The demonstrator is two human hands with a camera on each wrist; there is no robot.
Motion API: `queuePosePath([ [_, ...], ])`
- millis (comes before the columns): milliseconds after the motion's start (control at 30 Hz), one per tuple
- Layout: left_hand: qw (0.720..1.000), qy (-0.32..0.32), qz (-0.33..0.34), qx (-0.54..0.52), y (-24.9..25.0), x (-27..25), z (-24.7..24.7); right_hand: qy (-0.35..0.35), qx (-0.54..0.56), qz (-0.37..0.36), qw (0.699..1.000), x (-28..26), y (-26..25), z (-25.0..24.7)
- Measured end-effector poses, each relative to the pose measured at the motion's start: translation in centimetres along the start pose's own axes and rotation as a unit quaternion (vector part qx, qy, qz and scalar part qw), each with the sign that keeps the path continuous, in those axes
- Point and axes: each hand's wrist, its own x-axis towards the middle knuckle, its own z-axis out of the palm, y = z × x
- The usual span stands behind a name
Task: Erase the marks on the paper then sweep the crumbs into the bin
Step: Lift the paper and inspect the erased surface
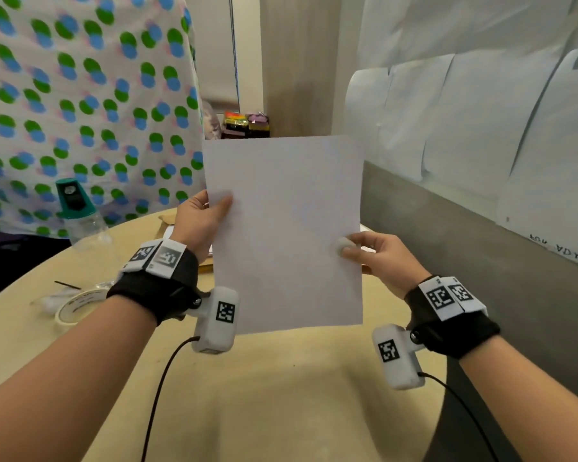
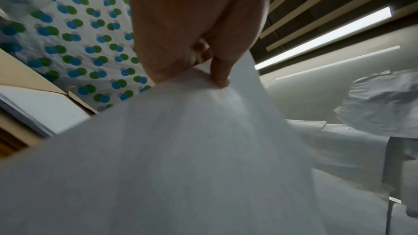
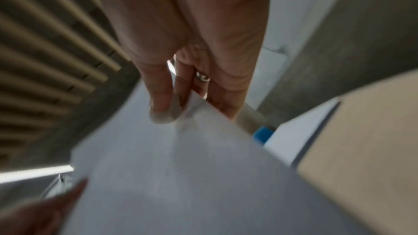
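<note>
The left hand pinches the left edge of the paper, thumb on the near face and fingers behind. The right hand pinches the right edge lower down; a small pale lump, possibly an eraser, sits under its thumb, though I cannot tell for sure. The sheet is held upright in the air above the counter, and its near face looks blank. It is light, thin and floppy; judging by that, gripping opposite edges keeps it flat, while a tight pinch would crease it. A bottle and tape roll stand to the left. No bin is in view.
</note>
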Motion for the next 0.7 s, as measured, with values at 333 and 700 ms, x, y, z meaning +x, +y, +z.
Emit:
queuePosePath([
  [333,0.845,-0.113,-0.18,0.49,-5.4,-4.9,-2.4,-0.093,0.024,0.195,0.976,-2.6,5.5,1.7],
  [700,0.561,-0.457,-0.124,0.679,-10.7,-9.9,0.7,-0.049,-0.132,0.193,0.971,-3.0,8.3,2.6],
])
